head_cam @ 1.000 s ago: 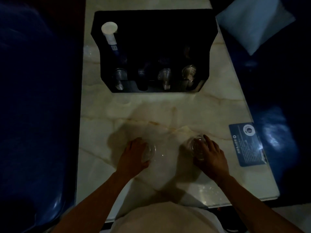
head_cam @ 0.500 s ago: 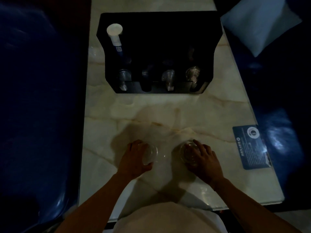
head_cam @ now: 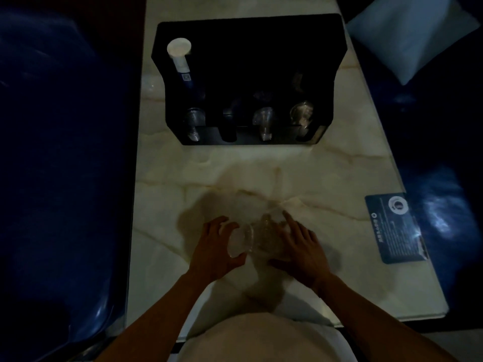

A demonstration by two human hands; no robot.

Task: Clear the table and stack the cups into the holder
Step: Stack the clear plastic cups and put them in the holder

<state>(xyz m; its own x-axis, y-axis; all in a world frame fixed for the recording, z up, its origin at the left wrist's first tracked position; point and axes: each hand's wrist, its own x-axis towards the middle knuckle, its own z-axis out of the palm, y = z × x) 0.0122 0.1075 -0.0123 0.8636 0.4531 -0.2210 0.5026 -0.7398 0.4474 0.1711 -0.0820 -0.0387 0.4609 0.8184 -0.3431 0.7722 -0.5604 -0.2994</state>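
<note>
Two clear plastic cups meet near the front middle of the marble table (head_cam: 326,178). My left hand (head_cam: 214,246) grips the left cup (head_cam: 241,242), held on its side. My right hand (head_cam: 300,246) grips the right cup (head_cam: 269,236), and the two cups touch or overlap between my hands; whether one sits inside the other is hard to tell. At the far end stands the black cup holder (head_cam: 248,56), with a tall white cup stack (head_cam: 180,58) in its left slot and clear cups (head_cam: 300,113) showing in other slots.
A blue printed card (head_cam: 397,226) lies near the table's right edge. Dark blue seats flank the table on both sides, and a pale cushion (head_cam: 407,32) rests on the right seat at the back.
My hands have moved toward each other, the right hand more, carrying its cup leftward until both cups meet at the middle.
</note>
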